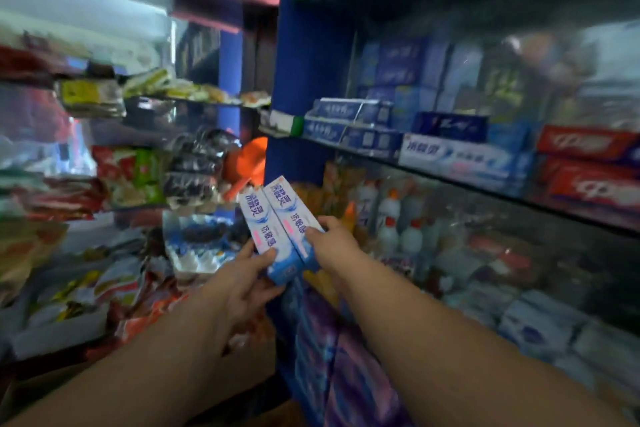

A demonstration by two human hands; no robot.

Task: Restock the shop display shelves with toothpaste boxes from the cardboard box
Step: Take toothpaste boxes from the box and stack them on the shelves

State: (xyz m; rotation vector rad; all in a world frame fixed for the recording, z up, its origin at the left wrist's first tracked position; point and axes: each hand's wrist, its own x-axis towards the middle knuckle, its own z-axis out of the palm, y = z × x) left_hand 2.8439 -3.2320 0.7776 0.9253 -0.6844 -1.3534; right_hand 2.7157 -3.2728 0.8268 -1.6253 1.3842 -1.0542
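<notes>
Both hands hold 2 white-and-blue toothpaste boxes (280,222) side by side in front of the blue shelf post (304,80). The left hand (239,284) curls fingers around the lower ends; the right hand (332,239) pinches the right box's edge.

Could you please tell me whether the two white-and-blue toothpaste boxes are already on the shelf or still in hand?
Still in hand: the two white-and-blue toothpaste boxes are gripped side by side by left hand and right hand.

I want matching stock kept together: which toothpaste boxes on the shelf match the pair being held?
The white-and-light-blue boxes at the shelf's front edge, between the dark blue boxes and red boxes, share the held pair's colours.
</notes>
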